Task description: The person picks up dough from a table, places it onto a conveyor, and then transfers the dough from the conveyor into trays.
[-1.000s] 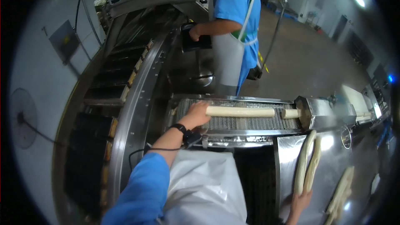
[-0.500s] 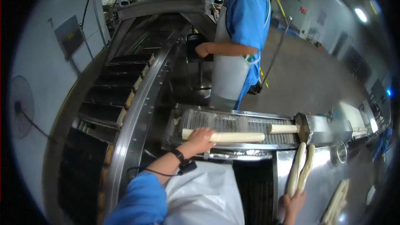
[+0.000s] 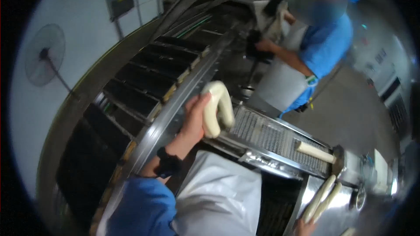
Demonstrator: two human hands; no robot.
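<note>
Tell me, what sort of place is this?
Probably a food factory, perhaps a bakery line. The left hand lifts a folded dough roll off a steel mesh conveyor, more dough leaves a machine, and an aproned co-worker stands nearby.

Your right hand (image 3: 305, 228) is cut off by the bottom edge, so you cannot tell how it grips the two dough strips (image 3: 323, 198). Your left hand (image 3: 192, 120) hides the back of the folded dough loop (image 3: 216, 107). The dough stick (image 3: 316, 152) vanishes into the metal housing (image 3: 339, 161). The co-worker's hands (image 3: 262, 45) are blurred.
</note>
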